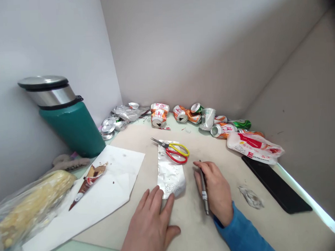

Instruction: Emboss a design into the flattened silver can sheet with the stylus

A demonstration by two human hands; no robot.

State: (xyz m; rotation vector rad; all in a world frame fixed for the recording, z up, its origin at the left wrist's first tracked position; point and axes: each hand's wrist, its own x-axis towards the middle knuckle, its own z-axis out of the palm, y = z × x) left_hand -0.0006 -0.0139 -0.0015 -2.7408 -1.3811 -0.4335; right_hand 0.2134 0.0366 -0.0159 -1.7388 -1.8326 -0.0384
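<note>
A silvery metal sheet (166,173) with small dimples near its lower end lies flat at the middle of the table. My left hand (151,222) rests with spread fingers on the table, its fingertips at the sheet's lower edge. Scissors (175,151) with one yellow and one red handle loop lie across the top of the sheet, blades pointing left. To the right of the sheet, my right hand (214,188) is closed round a dark grey pen (204,194), which points away from me.
Crushed cans (159,114) line the back. At left are a teal bottle (73,126), white paper (114,179) with a cone wrapper (88,182), and bagged bread (34,205). A plastic packet (254,147), a black phone (277,185) and a crumpled piece (251,197) lie right.
</note>
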